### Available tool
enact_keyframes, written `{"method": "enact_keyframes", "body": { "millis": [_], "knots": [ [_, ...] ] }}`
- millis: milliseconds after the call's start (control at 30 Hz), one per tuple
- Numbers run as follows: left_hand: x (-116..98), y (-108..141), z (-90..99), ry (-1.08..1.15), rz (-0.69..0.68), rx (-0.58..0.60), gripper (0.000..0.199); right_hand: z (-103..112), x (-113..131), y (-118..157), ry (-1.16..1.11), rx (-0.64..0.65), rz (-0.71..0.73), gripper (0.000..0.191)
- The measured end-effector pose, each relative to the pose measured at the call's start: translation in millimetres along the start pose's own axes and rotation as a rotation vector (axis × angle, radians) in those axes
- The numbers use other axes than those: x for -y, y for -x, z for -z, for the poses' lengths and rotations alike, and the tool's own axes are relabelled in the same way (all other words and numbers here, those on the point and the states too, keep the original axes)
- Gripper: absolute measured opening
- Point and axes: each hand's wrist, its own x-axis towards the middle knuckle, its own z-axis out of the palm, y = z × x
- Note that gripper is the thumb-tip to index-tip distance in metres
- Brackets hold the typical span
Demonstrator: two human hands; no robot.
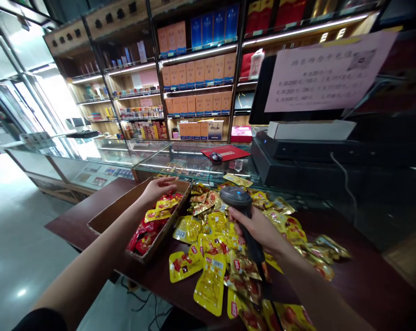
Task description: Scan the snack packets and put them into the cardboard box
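My right hand [254,227] is wrapped round the handle of a black barcode scanner [236,196], whose head shows a small blue light. The scanner is above a spread pile of yellow and gold snack packets [210,280] on the table. My left hand [158,189] is over the far end of a cardboard box [113,212], its fingers stretched out and nothing visible in them. Red and yellow packets [158,215] lie along the right side of that box, partly hidden by my left forearm. Whether my left fingertips touch anything I cannot tell.
Behind the dark red table [73,216] runs a glass display counter [152,163]. On it are a red mouse pad [228,153] and a computer mouse [215,156]. At the right stands a monitor with a paper sign [325,78]. Lit shelves [197,87] hold boxes; cables [152,303] hang below.
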Motion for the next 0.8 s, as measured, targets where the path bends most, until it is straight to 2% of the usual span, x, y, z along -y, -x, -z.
{"method": "enact_keyframes", "body": {
  "millis": [200, 367, 500, 633, 733, 800],
  "knots": [
    [3.1, -1.0, -60.3, 0.004, 0.006, 0.149, 0.059, 7.4, 6.0, 2.8, -0.027, -0.024, 0.010, 0.044],
    [8.1, -7.5, -119.1, 0.038, 0.006, 0.311, 0.054, 25.5, 13.9, 3.8, -0.042, -0.079, 0.044, 0.040],
    [15.3, -11.3, -154.9, 0.021, 0.003, 0.414, 0.049, 39.2, 21.0, 5.6, -0.083, -0.131, 0.071, 0.039],
    [32.0, -10.0, -171.7, -0.002, 0.010, 0.465, 0.047, 42.9, 23.1, 6.2, -0.097, -0.145, 0.080, 0.036],
    [42.9, -4.3, -173.7, -0.072, 0.010, 0.550, 0.042, 41.2, 19.9, 4.2, -0.105, -0.137, 0.050, 0.033],
    [45.8, 0.8, -172.4, -0.169, -0.046, 0.624, 0.036, 39.7, 16.9, 2.2, -0.099, -0.137, 0.032, 0.032]
  ]
}}
